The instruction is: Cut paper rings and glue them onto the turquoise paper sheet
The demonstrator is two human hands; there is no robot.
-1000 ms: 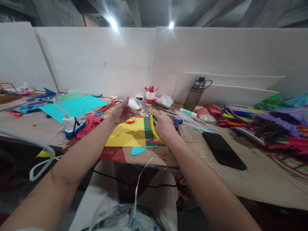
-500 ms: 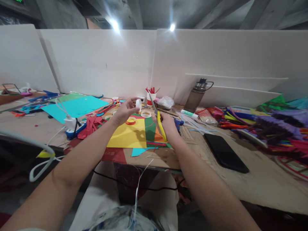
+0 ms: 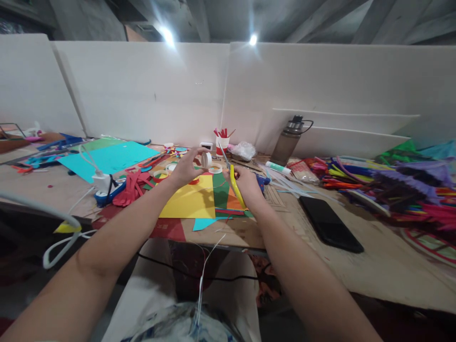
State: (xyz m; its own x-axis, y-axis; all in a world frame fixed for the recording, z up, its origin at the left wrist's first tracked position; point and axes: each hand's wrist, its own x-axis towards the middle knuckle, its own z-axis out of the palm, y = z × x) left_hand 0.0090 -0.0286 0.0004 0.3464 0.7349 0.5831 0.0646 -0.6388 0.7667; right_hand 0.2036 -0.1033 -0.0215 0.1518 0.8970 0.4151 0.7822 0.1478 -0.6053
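My left hand (image 3: 185, 170) pinches a small white tape roll (image 3: 205, 159) and holds it on edge above the yellow paper sheet (image 3: 190, 202). My right hand (image 3: 245, 184) is closed round the yellow handles of a pair of scissors (image 3: 235, 183), whose blades point up and away, a little to the right of the roll. Both hands hover over a stack of coloured sheets, with a green sheet (image 3: 221, 191) beside the yellow one.
A black phone (image 3: 329, 223) lies to the right on the cardboard-covered table (image 3: 374, 256). Behind stand a water bottle (image 3: 288, 140), a paper cup (image 3: 222, 142) with red sticks, a glue stick (image 3: 278, 167). Pipe cleaners (image 3: 384, 183) pile at right; cyan paper (image 3: 107, 157) and a white charger (image 3: 101, 181) at left.
My left hand turned the white roll from flat to on edge. My right hand drew the scissors away from the roll and swung the blades upright.
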